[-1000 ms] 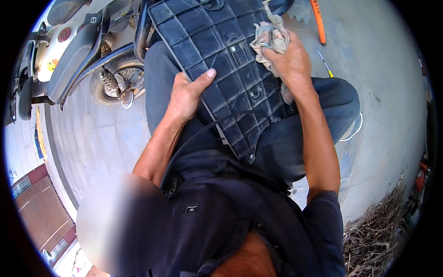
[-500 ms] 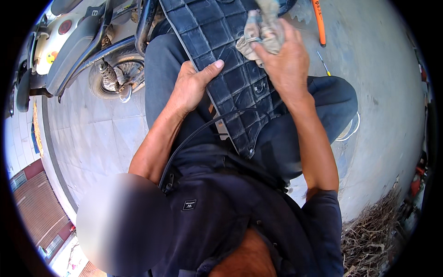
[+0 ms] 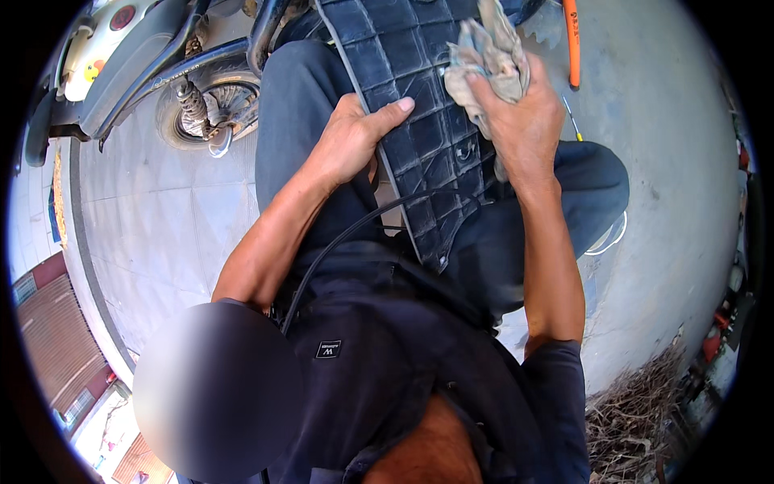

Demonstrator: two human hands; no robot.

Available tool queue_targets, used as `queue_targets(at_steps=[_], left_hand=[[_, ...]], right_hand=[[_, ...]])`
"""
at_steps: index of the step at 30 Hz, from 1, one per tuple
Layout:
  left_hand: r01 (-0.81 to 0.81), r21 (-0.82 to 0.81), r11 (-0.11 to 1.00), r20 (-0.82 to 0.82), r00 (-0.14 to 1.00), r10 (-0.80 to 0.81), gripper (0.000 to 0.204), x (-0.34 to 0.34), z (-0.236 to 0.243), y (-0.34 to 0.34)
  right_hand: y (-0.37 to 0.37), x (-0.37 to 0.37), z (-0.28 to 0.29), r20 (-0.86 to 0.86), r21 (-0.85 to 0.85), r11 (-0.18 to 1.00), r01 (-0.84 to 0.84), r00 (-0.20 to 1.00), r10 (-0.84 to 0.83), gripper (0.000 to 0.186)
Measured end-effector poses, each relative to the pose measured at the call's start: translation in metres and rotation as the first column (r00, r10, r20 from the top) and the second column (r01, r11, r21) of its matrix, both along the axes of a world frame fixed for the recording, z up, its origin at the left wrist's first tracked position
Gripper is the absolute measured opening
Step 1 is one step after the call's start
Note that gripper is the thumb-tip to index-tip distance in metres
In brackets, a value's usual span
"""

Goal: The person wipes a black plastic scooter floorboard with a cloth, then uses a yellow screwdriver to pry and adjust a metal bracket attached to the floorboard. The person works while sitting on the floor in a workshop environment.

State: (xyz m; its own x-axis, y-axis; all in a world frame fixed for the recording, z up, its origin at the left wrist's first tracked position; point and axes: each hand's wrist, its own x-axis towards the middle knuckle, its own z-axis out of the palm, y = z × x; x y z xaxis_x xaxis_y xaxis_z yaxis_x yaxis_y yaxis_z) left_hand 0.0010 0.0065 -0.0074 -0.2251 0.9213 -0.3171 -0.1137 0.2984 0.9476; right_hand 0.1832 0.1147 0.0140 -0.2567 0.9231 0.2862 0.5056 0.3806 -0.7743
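Note:
A long black ribbed plastic panel (image 3: pixel 411 121) lies between my knees, its gridded face up and its narrow end toward my waist. My left hand (image 3: pixel 363 133) grips the panel's left edge, thumb on top of the ribs and fingers hidden underneath. In my right hand (image 3: pixel 528 129) is a bunched, pale, stained rag (image 3: pixel 488 68), held over the panel's right side. Whether the rag touches the ribs just here I cannot tell. A thin black cable (image 3: pixel 355 226) curves across the panel's lower part and my lap.
At the upper left stands a two-wheeler with its wheel (image 3: pixel 210 113) and frame exposed. An orange-handled tool (image 3: pixel 573 48) and a thin screwdriver (image 3: pixel 572 117) lie on the floor beyond my right knee. White cord (image 3: pixel 613 235) lies beside that knee; dry twigs (image 3: pixel 633 419) are heaped at lower right.
The panel and both hands appear shifted rightward in view. My right hand has moved right and slightly down with the rag, while my left keeps its hold on the edge.

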Motion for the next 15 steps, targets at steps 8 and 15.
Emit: queue_targets(at_steps=[8, 15], left_hand=[[-0.130, 0.016, 0.991, 0.155, 0.980, 0.126, 0.029, 0.004, 0.008, -0.004], [-0.263, 0.138, 0.955, 0.288, 0.933, 0.215, 0.035, -0.017, 0.007, 0.002]], right_hand=[[-0.001, 0.012, -0.012, 0.315, 0.090, 0.974, -0.207, 0.934, 0.169, 0.047], [0.081, 0.106, -0.020, 0.055, -0.326, 0.932, 0.160, 0.987, -0.151, 0.059]])
